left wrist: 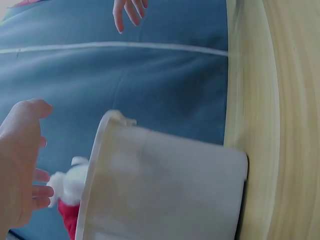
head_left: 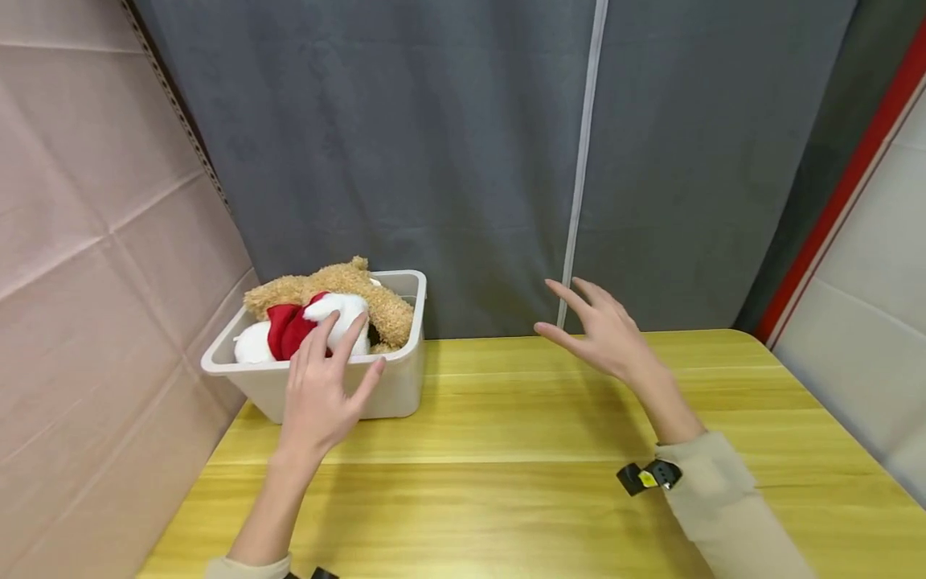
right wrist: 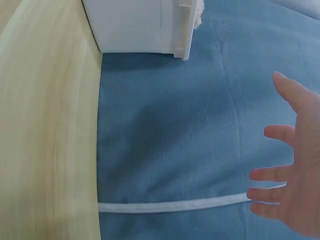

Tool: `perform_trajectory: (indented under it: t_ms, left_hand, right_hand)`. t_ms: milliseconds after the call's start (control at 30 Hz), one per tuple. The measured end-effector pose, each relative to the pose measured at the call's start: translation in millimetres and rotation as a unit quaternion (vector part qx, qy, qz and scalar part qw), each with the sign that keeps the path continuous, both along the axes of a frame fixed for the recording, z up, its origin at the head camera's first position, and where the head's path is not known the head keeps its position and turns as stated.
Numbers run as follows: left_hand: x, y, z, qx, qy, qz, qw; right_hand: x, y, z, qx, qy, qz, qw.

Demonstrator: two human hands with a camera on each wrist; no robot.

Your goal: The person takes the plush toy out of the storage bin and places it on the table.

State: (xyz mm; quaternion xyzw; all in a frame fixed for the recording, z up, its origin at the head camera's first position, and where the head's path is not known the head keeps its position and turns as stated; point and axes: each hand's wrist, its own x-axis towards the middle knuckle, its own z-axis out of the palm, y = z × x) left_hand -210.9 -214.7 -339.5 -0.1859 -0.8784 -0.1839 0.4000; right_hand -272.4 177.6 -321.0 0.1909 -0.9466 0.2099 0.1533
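A light grey plastic bin (head_left: 399, 386) stands at the left of the table, holding plush toys. Inside it lie a tan curly teddy bear (head_left: 329, 280) and, in front, a white plush toy in red clothing (head_left: 288, 331). My left hand (head_left: 321, 394) hovers by the bin's front rim, fingers spread and holding nothing. In the left wrist view its fingertips come close to the white plush toy (left wrist: 75, 182); whether they touch I cannot tell. Well to the right of the bin, my right hand (head_left: 608, 334) is raised above the table with its fingers apart, holding nothing.
The wooden table (head_left: 470, 498) spreads beneath both hands. Behind it hangs a dark grey curtain (head_left: 405, 145) with a pale vertical strip. Pinkish cloth (head_left: 94, 322) lines the left side, close to the bin; a white panel with a red edge (head_left: 846, 193) bounds the right.
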Motion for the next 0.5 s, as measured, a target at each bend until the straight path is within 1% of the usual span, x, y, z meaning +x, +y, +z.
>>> perform_trajectory:
  t_ms: [167,333,500]
  left_hand:
    - [2.8,-21.7,-3.3,0.011,0.003,0.026,0.9996]
    - [3.7,-41.6,-8.9,0.027,0.005,0.057,0.998]
    - [3.9,-64.5,-11.9,0.042,-0.025,0.088,0.995]
  right_hand:
    - [-6.0,-18,3.1,-0.017,0.01,0.015,0.9997]
    - [-9.9,-28,1.6,-0.025,0.014,0.04,0.9988]
    - [-13.2,-34,-1.0,-0.023,0.015,0.055,0.9981]
